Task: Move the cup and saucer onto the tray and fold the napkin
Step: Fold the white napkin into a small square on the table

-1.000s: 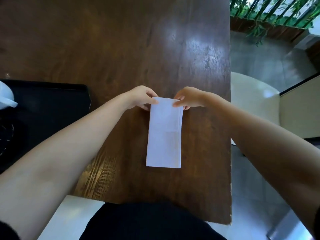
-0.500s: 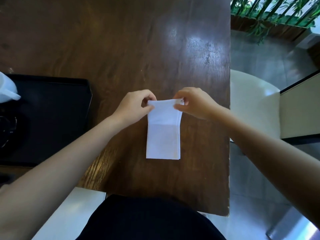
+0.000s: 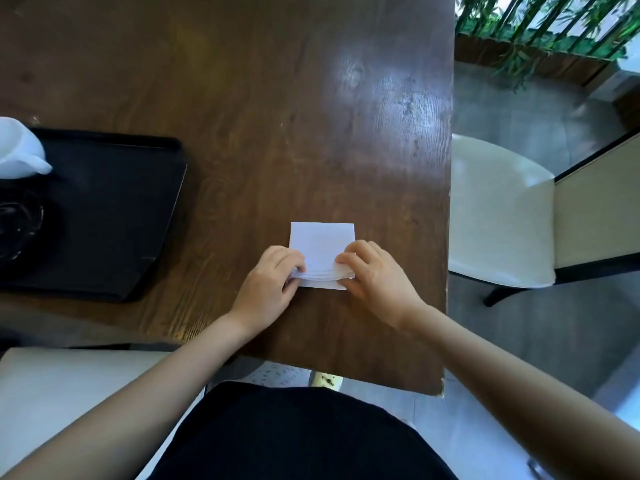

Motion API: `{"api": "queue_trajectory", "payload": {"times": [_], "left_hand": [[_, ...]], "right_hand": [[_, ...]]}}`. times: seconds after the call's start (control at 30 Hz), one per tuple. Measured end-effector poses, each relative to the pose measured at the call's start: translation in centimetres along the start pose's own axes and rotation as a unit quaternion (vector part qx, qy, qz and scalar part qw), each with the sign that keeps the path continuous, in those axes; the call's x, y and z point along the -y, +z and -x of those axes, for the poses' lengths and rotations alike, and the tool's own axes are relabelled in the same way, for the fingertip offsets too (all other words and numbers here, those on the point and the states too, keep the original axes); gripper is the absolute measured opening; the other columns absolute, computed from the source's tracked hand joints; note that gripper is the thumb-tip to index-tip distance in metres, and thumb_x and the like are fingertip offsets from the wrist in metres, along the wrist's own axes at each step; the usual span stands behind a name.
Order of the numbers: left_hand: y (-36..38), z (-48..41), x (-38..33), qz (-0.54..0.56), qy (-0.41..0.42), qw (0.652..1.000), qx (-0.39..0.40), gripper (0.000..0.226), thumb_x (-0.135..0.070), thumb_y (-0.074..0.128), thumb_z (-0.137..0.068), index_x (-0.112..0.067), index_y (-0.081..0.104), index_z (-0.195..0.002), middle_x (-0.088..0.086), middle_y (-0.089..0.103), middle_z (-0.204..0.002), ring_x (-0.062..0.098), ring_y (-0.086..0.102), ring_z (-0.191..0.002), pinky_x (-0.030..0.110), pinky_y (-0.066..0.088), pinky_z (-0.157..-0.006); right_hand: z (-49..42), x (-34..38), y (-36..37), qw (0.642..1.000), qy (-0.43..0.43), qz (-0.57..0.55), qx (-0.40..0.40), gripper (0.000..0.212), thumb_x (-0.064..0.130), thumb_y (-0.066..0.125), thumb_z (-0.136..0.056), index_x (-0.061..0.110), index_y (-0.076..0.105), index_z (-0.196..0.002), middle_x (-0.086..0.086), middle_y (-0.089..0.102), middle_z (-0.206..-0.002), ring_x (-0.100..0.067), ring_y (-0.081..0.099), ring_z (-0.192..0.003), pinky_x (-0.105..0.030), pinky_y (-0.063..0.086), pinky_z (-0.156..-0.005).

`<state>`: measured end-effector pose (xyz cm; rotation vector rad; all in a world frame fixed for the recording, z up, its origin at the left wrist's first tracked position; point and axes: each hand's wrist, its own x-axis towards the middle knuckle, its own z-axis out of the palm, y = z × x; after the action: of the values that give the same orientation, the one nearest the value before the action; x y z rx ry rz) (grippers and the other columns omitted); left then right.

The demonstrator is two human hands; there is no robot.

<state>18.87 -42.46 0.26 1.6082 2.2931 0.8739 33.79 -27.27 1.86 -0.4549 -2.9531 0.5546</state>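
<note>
I have the white folded paper napkin lying on the dark wooden bench, right of the black rectangular tray. My left hand and right hand each pinch a near corner, fingers curled. The loose edge runs crosswise between them, equally near both.

The napkin is plain white, without print, on a dark brown surface with fine wood grain and a pale glossy sheen. The tray is matte black, and the cup at its far left edge is white. The chair seat is cream on black legs, the floor grey, and the plants green with thin leaves.
</note>
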Motion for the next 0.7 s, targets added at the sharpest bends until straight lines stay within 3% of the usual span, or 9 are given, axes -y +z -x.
{"api": "queue_trajectory", "payload": {"times": [0.17, 0.47, 0.7], "left_hand": [[0.9, 0.2, -0.1, -0.008, -0.009, 1.000, -0.018, 0.017, 0.007, 0.067, -0.075, -0.004, 0.063, -0.087, 0.010, 0.064, -0.096, 0.021, 0.055, -0.100, 0.023, 0.044, -0.087], [1.2, 0.4, -0.4, -0.009, -0.018, 0.999, -0.034, 0.016, 0.001, 0.071, -0.076, -0.003, 0.066, -0.090, 0.013, 0.066, -0.097, 0.025, 0.060, -0.096, 0.023, 0.046, -0.087], [1.2, 0.9, -0.5, -0.003, -0.005, 0.999, -0.049, 0.014, 0.006, 0.070, -0.075, -0.001, 0.064, -0.086, 0.014, 0.065, -0.093, 0.023, 0.058, -0.095, 0.023, 0.045, -0.087]], "right_hand": [[1.4, 0.3, 0.9, 1.000, 0.020, -0.013, -0.019, 0.044, 0.025, 0.072, -0.080, 0.004, 0.055, -0.115, -0.015, 0.057, -0.115, -0.032, 0.056, -0.099, -0.041, 0.052, -0.083], [2.5, 0.3, 1.8, 0.987, -0.040, 0.107, -0.110, 0.005, 0.016, 0.065, -0.085, 0.012, 0.064, -0.082, -0.012, 0.066, -0.102, -0.029, 0.061, -0.085, -0.035, 0.047, -0.076], [3.5, -0.3, 2.4, 0.993, 0.042, 0.025, -0.104, 0.013, 0.022, 0.061, -0.088, 0.013, 0.066, -0.096, -0.009, 0.063, -0.105, -0.026, 0.056, -0.093, -0.034, 0.048, -0.082]]}}
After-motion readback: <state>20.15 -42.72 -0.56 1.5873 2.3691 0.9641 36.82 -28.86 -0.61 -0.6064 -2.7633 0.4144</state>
